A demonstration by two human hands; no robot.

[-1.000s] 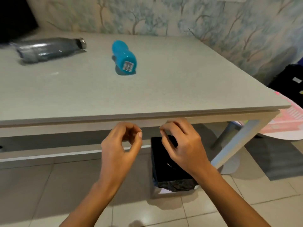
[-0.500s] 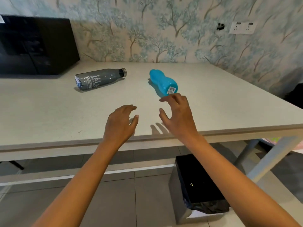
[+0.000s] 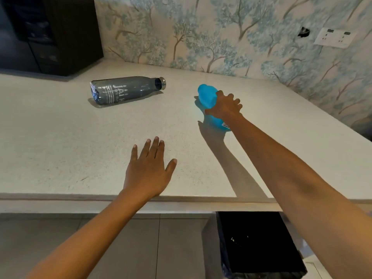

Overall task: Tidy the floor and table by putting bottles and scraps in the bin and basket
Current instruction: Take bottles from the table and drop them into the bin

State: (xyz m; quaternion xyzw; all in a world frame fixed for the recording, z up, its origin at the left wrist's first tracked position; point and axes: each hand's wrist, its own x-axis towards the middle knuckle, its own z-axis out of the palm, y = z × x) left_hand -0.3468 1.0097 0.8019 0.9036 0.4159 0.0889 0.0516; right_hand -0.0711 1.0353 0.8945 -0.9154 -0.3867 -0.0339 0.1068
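Observation:
A bright blue bottle (image 3: 207,97) lies on its side on the pale table (image 3: 60,141), right of centre. My right hand (image 3: 226,106) is wrapped over its middle, fingers curled around it. A grey bottle (image 3: 124,90) with white lettering and a metal neck lies on its side further left, untouched. My left hand (image 3: 149,172) hovers flat and spread over the table near the front edge, holding nothing. Below the table edge stands a bin (image 3: 259,244) lined with a black bag, on the tiled floor.
A dark appliance (image 3: 46,33) stands at the table's back left corner. Tree-patterned wallpaper runs behind the table, with a white wall socket (image 3: 334,38) at the upper right. Grey floor tiles (image 3: 141,248) lie left of the bin.
Both hands rose from below the table edge to above the tabletop. My right hand reached forward and closed over the blue bottle; my left hand spread flat over the table.

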